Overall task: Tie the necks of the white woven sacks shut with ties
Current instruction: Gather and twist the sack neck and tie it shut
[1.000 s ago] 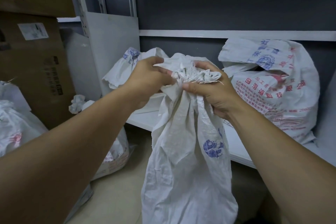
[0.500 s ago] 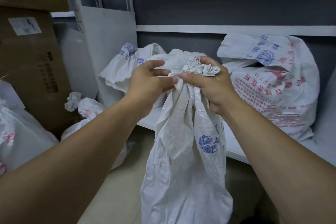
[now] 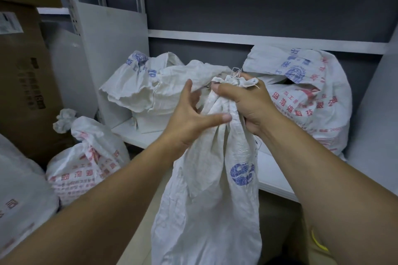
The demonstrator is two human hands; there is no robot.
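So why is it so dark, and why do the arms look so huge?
Head view: dim room light, dull colours, no glare; the wide lens swells the near forearms; the fingers of the left hand look slightly blurred, the crumpled white woven sack sharp.

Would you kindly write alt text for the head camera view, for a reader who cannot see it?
The right hand grips the bunched neck of a white woven sack, and the open left hand touches the neck with its thumb. Behind, a full printed sack sits on a white shelf; another sack stands on the floor at left.
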